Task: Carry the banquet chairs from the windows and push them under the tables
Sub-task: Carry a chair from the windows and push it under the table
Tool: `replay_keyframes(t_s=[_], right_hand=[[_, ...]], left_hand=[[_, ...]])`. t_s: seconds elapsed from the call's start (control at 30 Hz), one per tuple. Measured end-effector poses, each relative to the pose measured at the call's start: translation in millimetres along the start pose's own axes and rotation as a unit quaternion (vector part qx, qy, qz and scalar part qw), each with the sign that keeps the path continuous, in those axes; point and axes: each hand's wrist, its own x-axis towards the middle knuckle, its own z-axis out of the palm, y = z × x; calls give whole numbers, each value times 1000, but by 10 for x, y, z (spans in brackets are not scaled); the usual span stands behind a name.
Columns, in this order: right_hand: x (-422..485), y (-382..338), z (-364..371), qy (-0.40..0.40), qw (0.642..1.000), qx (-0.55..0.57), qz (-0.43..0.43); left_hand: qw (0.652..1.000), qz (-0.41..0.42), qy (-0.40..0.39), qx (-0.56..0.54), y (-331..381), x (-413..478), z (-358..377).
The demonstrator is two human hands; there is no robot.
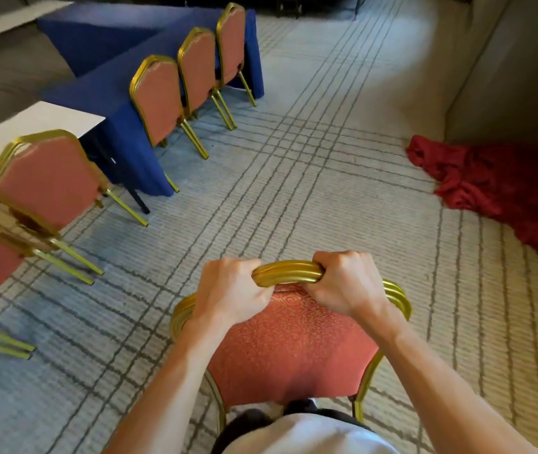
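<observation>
Head view: red cloth [487, 186] heaped right; chairs [162, 103] line left.

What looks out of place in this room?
A red cloth lies crumpled on the carpet by the right wall, not spread on any table. The nearer white table is bare, while the farther ones wear blue cloths. The chairs along them look orderly.
</observation>
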Motion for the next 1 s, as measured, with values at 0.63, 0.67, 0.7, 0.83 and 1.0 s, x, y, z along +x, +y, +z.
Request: replay_keyframes(t_s=[0.63,0.67,0.7,0.83,1.0], right_hand=[[3705,681,484,10,1000,-7,3],[3885,695,469,3,1000,-11,14],[4071,719,447,-1,1000,-17,25],[4807,863,350,8,999,-23,44],[5713,1262,359,9,998,-8,64]], left_hand=[[999,-4,-9,-35,-1481,3404,1035],[999,-4,-15,-41,-1546,3596,1059],[999,2,-16,-45,-1601,3800,1093],[999,23,-9,-39,-1773,4612,1189],[998,42,-19,-36,-1925,5616,1437]])
